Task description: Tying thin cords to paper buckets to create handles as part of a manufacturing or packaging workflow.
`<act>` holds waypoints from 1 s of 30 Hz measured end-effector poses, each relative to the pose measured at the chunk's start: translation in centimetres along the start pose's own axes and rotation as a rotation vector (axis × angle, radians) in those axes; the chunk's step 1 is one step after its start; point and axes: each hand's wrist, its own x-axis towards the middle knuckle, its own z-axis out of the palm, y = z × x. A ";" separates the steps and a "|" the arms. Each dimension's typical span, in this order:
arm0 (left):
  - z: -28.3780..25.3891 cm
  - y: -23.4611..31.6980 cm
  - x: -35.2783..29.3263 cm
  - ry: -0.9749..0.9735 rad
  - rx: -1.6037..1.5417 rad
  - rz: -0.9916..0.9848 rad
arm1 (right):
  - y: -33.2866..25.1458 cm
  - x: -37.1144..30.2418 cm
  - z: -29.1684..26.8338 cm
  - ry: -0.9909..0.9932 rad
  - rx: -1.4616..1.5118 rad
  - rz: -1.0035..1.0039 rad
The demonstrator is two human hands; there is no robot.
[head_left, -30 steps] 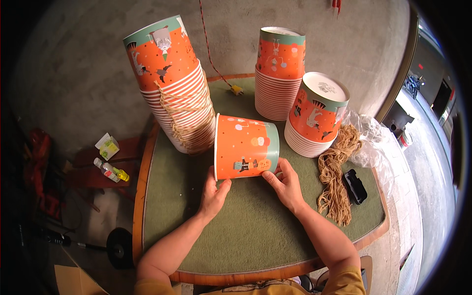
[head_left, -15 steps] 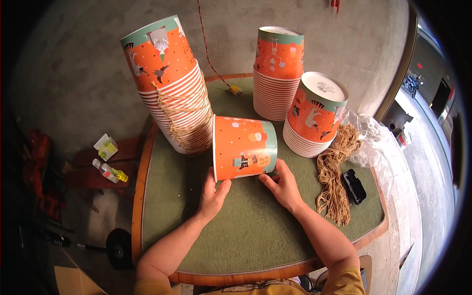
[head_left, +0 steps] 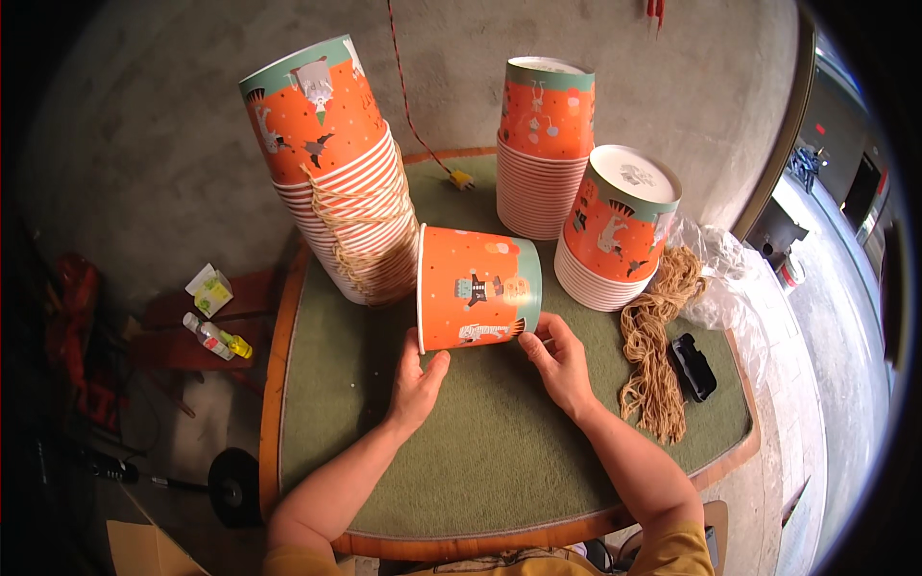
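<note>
An orange paper bucket (head_left: 480, 288) with a green band and printed figures lies sideways between my hands, its white rim to the left and its base to the right. My left hand (head_left: 416, 384) grips the rim end from below, thumb in front. At the base end, my right hand (head_left: 559, 360) holds the bucket with its thumb in front and the other fingers partly hidden. Behind to the left leans a tall stack of matching buckets (head_left: 336, 182) wound with twine (head_left: 365, 216). Two more upside-down stacks, one taller (head_left: 545, 144) and one shorter (head_left: 615, 230), stand to the right.
A tan twine bundle (head_left: 653, 355) and a black plastic tray (head_left: 693, 367) lie on the green tabletop (head_left: 461, 461) at right, near clear plastic wrap (head_left: 720, 278). A yellow plug (head_left: 462, 180) hangs by the back edge. Bottles (head_left: 216, 336) and a carton (head_left: 208, 290) sit on a red bench at left.
The bucket has turned about its long axis, so its printed figures have shifted upward and another figure shows at the bottom. My right hand's grip has shifted slightly at the base.
</note>
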 end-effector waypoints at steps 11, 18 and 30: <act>0.1 0.0 0.2 -0.017 0.029 0.067 | -0.2 0.0 0.0 0.051 0.078 0.034; 0.1 0.0 0.1 -0.015 -0.012 0.059 | 0.3 0.2 0.1 -0.004 -0.049 -0.018; 0.0 0.0 0.1 -0.024 0.009 0.078 | 0.5 0.1 0.1 -0.006 -0.149 -0.076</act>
